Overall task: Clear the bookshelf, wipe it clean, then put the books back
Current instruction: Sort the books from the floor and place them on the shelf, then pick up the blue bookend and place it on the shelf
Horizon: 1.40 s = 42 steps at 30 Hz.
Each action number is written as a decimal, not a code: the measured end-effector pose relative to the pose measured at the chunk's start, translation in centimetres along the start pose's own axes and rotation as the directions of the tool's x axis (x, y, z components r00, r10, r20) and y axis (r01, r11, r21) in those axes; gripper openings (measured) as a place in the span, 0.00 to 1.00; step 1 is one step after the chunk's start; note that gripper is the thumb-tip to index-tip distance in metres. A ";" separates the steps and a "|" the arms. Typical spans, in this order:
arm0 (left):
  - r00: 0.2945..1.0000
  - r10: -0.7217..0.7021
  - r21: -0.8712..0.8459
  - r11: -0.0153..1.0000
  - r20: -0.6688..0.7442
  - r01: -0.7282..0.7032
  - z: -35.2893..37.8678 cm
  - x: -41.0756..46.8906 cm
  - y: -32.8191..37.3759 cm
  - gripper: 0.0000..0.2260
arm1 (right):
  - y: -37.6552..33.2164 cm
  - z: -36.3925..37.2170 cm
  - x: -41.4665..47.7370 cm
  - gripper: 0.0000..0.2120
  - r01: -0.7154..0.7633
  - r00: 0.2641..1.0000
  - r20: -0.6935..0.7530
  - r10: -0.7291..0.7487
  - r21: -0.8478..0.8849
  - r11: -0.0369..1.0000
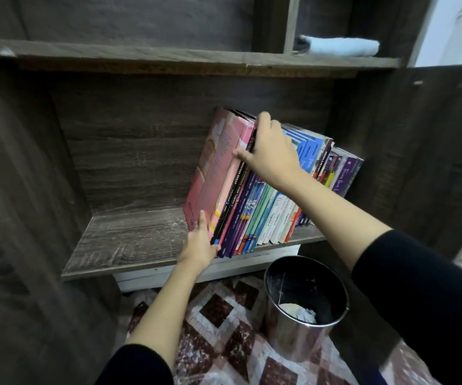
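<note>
The row of colourful paperback books [255, 207] leans on the right half of the dark wood-grain shelf board [130, 240]; the left half is bare. The left hand [198, 245] pinches the row's pink end books at the bottom, and the right hand [271, 151] grips their tops. Clearing or restocking cannot be distinguished; the folded light-blue cloth [341, 47] lies idle above the board.

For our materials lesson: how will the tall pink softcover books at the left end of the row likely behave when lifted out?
Tall pink softcover books look thin, so probably floppy; the left hand holds the bottom, the right hand grips the top. The row of thin coloured books leans left, so neighbours may topple once they go.
</note>
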State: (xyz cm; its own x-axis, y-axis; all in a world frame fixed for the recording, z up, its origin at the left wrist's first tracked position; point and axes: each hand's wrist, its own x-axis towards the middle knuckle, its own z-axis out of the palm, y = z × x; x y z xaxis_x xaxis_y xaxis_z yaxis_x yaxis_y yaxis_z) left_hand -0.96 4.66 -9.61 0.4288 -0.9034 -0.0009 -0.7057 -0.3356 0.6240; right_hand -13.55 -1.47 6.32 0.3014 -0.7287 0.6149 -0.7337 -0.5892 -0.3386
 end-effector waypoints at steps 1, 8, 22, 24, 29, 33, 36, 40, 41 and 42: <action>1.000 0.009 0.010 1.000 0.008 -0.009 -0.3 -0.2 0.3 0.43 | 0.3 0.0 -0.2 0.28 0.025 1.000 0.002 -0.025 -0.001 1.000; 0.982 0.170 0.137 0.978 -0.084 -0.158 -3.3 -2.8 3.3 0.39 | 1.9 -2.1 -2.1 0.19 -0.029 0.999 0.040 0.030 -0.016 0.999; 0.923 0.307 0.661 0.646 0.232 -0.381 0.2 -9.1 8.1 0.14 | 7.8 -3.0 -15.1 0.18 -0.258 0.804 0.453 0.385 -0.317 0.912; 0.901 0.308 0.661 0.612 0.306 -0.433 1.9 -9.9 8.4 0.14 | 8.9 -2.8 -17.5 0.18 -0.295 0.775 0.470 0.422 -0.321 0.900; 0.832 0.346 0.610 0.567 0.434 -0.554 6.1 -12.2 9.0 0.12 | 11.1 -2.4 -23.3 0.16 -0.372 0.714 0.484 0.506 -0.350 0.859; 0.765 0.343 0.565 0.525 0.544 -0.637 9.9 -14.2 9.3 0.11 | 12.9 -2.5 -28.4 0.13 -0.422 0.675 0.485 0.556 -0.365 0.830; 0.718 0.328 0.532 0.499 0.614 -0.684 12.7 -15.7 9.7 0.09 | 14.3 -3.2 -32.0 0.13 -0.470 0.625 0.493 0.606 -0.382 0.796; 0.646 0.348 0.489 0.442 0.679 -0.752 16.4 -17.7 10.3 0.11 | 16.2 -3.8 -36.5 0.12 -0.526 0.571 0.507 0.646 -0.379 0.761; 0.632 0.351 0.483 0.427 0.691 -0.764 17.5 -18.1 10.5 0.11 | 16.8 -3.9 -37.6 0.13 -0.546 0.555 0.508 0.659 -0.376 0.749; 0.624 0.353 0.479 0.417 0.697 -0.772 18.4 -18.5 10.6 0.12 | 17.3 -3.9 -38.7 0.13 -0.564 0.537 0.511 0.671 -0.375 0.736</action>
State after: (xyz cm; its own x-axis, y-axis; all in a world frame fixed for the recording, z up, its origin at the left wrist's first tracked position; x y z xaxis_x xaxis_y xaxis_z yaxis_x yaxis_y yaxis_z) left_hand -26.74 12.91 -17.42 -0.3754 -0.8681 -0.3249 -0.8958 0.4298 -0.1134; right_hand -40.31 17.89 -20.51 -0.0192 -0.9651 -0.2613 -0.9381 0.1078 -0.3291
